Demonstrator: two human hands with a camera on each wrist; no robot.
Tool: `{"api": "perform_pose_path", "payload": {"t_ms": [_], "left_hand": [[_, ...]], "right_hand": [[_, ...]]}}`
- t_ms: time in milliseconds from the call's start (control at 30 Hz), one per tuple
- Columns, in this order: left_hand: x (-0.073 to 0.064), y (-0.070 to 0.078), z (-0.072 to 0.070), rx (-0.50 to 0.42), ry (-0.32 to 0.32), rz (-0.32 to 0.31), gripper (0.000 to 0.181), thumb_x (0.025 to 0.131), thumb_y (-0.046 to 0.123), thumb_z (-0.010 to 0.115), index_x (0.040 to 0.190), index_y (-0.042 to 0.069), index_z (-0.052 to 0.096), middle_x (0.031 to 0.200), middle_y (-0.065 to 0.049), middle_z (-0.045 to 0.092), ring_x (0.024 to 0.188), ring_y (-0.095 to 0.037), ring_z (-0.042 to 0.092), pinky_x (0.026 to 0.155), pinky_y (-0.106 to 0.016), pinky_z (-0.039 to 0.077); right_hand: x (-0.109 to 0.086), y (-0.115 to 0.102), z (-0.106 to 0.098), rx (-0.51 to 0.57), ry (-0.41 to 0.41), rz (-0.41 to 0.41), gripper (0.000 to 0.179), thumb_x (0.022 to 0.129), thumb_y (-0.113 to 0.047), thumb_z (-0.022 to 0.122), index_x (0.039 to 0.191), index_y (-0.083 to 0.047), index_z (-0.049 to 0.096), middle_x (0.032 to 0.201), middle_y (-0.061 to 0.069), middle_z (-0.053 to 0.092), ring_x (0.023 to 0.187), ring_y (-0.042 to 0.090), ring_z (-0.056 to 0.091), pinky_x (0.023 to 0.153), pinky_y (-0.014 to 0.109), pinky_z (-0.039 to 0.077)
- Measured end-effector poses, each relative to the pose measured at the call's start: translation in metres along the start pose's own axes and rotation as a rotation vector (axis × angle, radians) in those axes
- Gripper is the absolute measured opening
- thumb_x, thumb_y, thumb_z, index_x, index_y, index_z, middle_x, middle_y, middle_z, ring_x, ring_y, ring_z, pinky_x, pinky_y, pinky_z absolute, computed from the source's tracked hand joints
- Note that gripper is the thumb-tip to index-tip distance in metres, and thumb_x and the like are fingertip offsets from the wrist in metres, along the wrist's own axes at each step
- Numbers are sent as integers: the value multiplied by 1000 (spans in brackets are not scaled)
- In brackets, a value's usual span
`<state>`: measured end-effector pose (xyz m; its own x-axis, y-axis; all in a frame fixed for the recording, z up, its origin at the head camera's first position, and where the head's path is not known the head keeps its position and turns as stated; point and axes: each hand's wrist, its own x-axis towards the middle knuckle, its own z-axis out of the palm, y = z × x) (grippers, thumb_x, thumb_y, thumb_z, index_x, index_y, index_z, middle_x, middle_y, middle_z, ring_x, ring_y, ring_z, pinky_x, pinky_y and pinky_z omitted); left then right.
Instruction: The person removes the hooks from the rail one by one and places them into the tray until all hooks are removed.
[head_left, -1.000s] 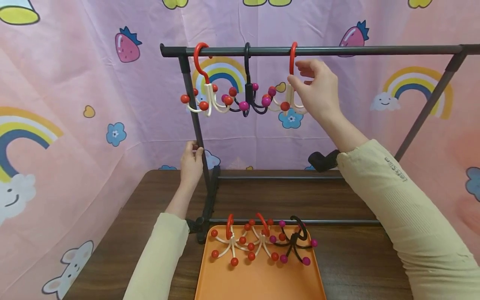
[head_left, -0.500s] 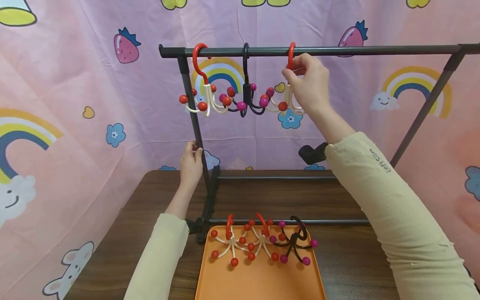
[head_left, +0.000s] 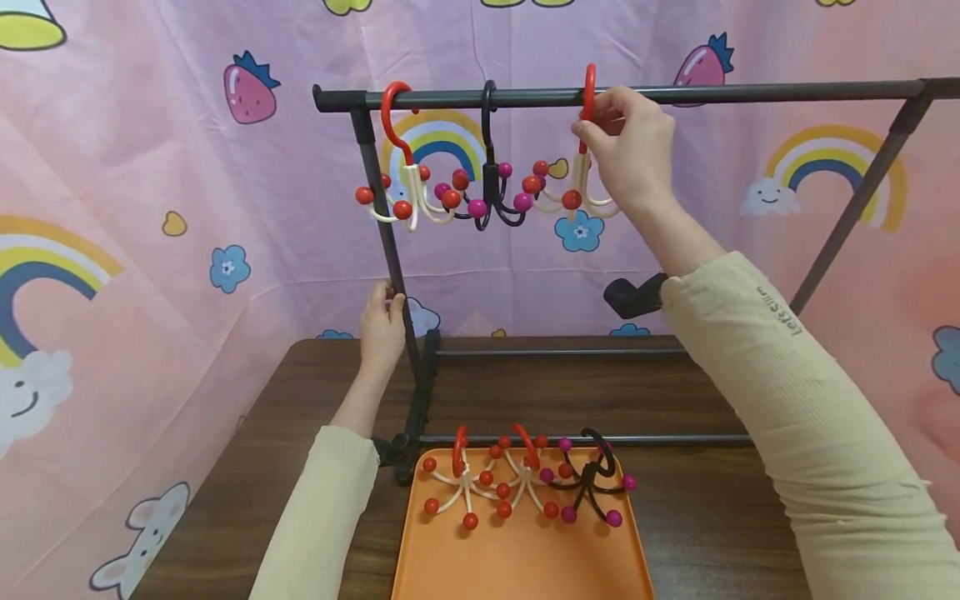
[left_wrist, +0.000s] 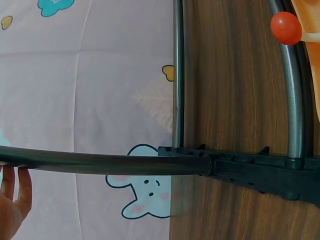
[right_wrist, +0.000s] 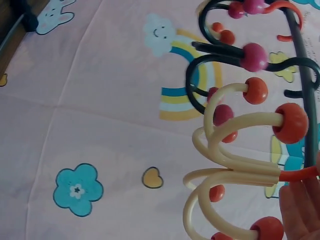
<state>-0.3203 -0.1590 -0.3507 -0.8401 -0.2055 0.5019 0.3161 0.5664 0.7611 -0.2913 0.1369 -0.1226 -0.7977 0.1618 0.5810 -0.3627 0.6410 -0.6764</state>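
Observation:
My right hand (head_left: 633, 154) pinches the red hook of a cream multi-arm hanger (head_left: 580, 177) with red ball tips. The hook's top stands a little above the dark rack's top rod (head_left: 720, 93). In the right wrist view, the cream hanger (right_wrist: 245, 171) fills the right side, with fingers (right_wrist: 300, 210) at its hook. My left hand (head_left: 382, 329) holds the rack's left post (head_left: 387, 233); its fingertips also meet the post in the left wrist view. Left along the rod hang a black hanger (head_left: 491, 185) with magenta balls and another red-hooked cream hanger (head_left: 412, 187).
An orange tray (head_left: 517, 558) lies on the brown wooden table (head_left: 300, 467). Two red-hooked cream hangers (head_left: 467, 479) and a black hanger (head_left: 588, 475) lie at its back edge. The rack's lower bars (head_left: 690, 440) run just behind the tray. A patterned cloth hangs behind.
My right hand has closed its fingers on the right-hand hanger's red hook and raised it slightly off the rod. My left hand has stayed at the post.

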Motion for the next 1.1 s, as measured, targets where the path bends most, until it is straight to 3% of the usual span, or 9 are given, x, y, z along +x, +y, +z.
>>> {"api": "perform_pose_path", "payload": {"t_ms": [267,667,1100], "left_hand": [[0,-2,2,-2,-4,16,41,93,38,39,115,5,48,112,-17,52,105,-32,55,84,-48,43],[1,-3,3,1,13,13,41,93,37,40,114,4,48,111,-17,53,105,-32,55,85,-47,44],[2,-6,3,3,4,21,41,92,38,39,114,5,48,111,-17,53,106,-32,55,85,-47,43]], "right_hand": [[-2,-4,-19,144,64,-20,28,85,-28,62,108,-12,62,108,5,63,100,13,58,89,19,43],[-24,8,-32,137,124,-94,28,83,-30,65,104,-11,65,102,2,64,96,10,57,87,18,44],[-65,18,-32,195,110,-124,28,82,-27,67,103,-8,65,98,3,66,93,9,60,83,20,48]]}}
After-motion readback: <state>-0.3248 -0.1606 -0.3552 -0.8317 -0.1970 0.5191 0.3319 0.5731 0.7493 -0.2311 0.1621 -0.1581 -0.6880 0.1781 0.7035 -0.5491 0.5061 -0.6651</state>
